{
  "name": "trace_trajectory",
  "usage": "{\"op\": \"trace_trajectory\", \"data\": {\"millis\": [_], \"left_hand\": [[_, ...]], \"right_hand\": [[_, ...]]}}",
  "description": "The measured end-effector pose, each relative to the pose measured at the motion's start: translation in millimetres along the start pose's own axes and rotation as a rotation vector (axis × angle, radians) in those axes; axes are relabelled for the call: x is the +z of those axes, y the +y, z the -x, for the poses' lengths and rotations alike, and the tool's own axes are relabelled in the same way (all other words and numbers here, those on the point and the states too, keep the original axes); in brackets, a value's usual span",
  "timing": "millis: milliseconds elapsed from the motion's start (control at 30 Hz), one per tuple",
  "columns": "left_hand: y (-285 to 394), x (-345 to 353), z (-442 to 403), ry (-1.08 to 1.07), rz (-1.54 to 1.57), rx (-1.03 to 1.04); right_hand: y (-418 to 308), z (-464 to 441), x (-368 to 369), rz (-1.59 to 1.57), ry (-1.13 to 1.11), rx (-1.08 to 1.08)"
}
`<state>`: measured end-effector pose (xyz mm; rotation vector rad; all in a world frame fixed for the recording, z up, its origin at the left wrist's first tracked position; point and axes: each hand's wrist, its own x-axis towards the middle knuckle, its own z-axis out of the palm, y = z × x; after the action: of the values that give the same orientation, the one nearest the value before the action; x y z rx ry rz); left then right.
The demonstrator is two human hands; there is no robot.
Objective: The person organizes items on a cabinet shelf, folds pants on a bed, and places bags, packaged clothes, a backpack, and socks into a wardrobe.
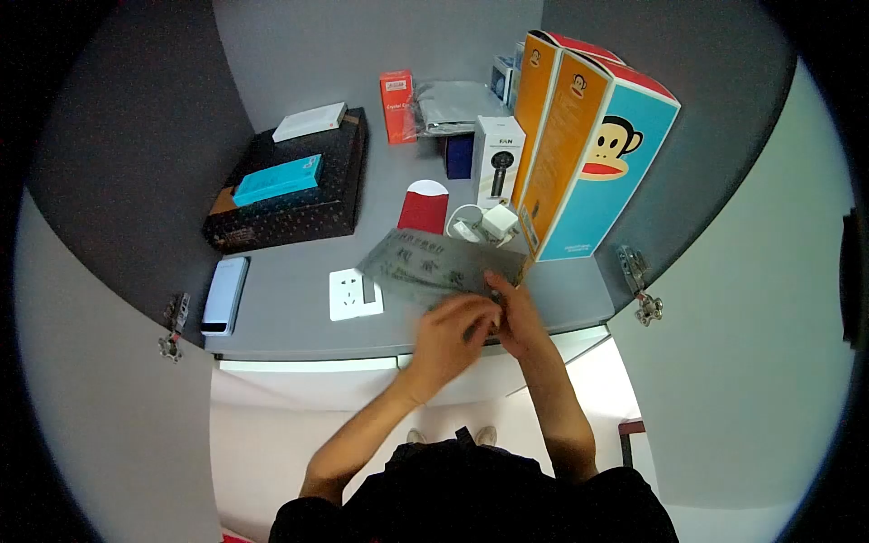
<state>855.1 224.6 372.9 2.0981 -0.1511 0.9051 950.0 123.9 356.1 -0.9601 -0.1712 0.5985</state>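
A grey, see-through plastic bag (434, 262) with dark printing is held over the front part of the grey shelf. My right hand (514, 317) grips the bag's right end, its thumb on top. Close against it, my left hand (455, 333) has its fingers curled together at the bag's lower edge; motion blurs it, and what its fingertips pinch is hidden. Under and behind the bag lies a red envelope (423, 210) with a white flap. A white wall socket panel (353, 295) lies left of the bag, and a white charger with cable (498, 222) lies behind it.
Two tall monkey-print boxes (602, 163) stand at the right, beside a white fan box (497, 163). A black box (290, 213) carries a blue box (279, 180) and a white box (310, 121). A power bank (225, 296) lies front left; a red box (397, 107) stands behind.
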Motion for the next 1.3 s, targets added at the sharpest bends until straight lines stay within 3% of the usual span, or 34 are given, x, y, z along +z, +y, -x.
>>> {"op": "trace_trajectory", "data": {"millis": [67, 167, 233, 300, 333, 400, 433, 500, 567, 600, 633, 700, 733, 833, 967, 1100, 1167, 1233, 1300], "left_hand": [[-0.8, 15.0, 16.0, -0.089, 0.016, 0.073], [19.5, 16.5, 31.7, -0.120, 0.072, 0.009], [28.6, 7.8, 55.9, -0.070, 0.101, 0.028], [35.8, -4.8, 89.9, -0.197, 0.266, -0.135], [34.4, -6.0, 107.0, -0.163, 0.249, -0.163], [21.5, -4.5, 150.1, 0.028, 0.772, -0.500], [18.4, -1.0, 181.5, 0.214, 0.923, -0.520], [19.7, 4.4, 247.4, 0.938, 1.080, -1.015], [62.0, -10.8, 285.7, 0.923, 1.135, -0.669], [95.9, -23.7, 272.4, 1.003, 1.008, -0.522], [113.1, -28.4, 284.9, 1.088, 0.960, -0.499], [150.0, -43.8, 312.9, 1.078, 0.458, -1.006], [156.6, -43.8, 337.7, 1.134, 0.386, -1.031], [193.3, -61.6, 402.5, 1.227, 0.340, -1.132], [235.0, -64.8, 514.8, 1.556, 0.201, -1.019], [285.7, -67.2, 659.9, 1.876, 0.057, -0.878], [326.2, -58.6, 738.1, 2.028, -0.017, -1.055], [361.9, -45.5, 805.0, 2.251, 0.028, -0.964], [413.3, -52.2, 835.6, 2.398, -0.054, -1.110]], "right_hand": [[-2.5, 10.4, -4.5, -0.030, 0.021, 0.059], [-12.1, 26.3, -15.3, 0.051, 0.029, 0.015], [-24.9, 37.5, -14.8, 0.047, 0.124, 0.005], [-23.4, 42.8, -30.4, -0.002, 0.075, -0.007], [-23.5, 43.5, -39.7, 0.035, 0.054, 0.003], [-18.3, 47.9, -38.7, 0.117, -0.006, 0.033], [-6.9, 47.2, -41.3, 0.134, -0.064, 0.083], [16.0, 51.1, -45.8, 0.359, -0.268, 0.119], [40.8, 58.8, -35.6, 0.366, -0.451, 0.196], [57.4, 55.0, -40.4, 0.467, -0.579, 0.341], [74.4, 58.9, -38.7, 0.572, -0.711, 0.478], [97.7, 87.2, -8.6, 0.648, -0.835, 0.511], [118.7, 101.5, -2.8, 0.681, -0.842, 0.541], [177.3, 146.7, 24.5, 0.733, -0.972, 0.610], [264.0, 250.1, 63.7, 0.606, -1.170, 0.761], [368.7, 388.6, 101.8, 0.803, -1.348, 0.843], [433.3, 465.3, 99.2, 0.831, -1.480, 0.891], [480.9, 544.3, 97.9, 0.842, -1.566, 1.014], [529.4, 620.4, 80.0, 0.806, -1.600, 1.181]]}}
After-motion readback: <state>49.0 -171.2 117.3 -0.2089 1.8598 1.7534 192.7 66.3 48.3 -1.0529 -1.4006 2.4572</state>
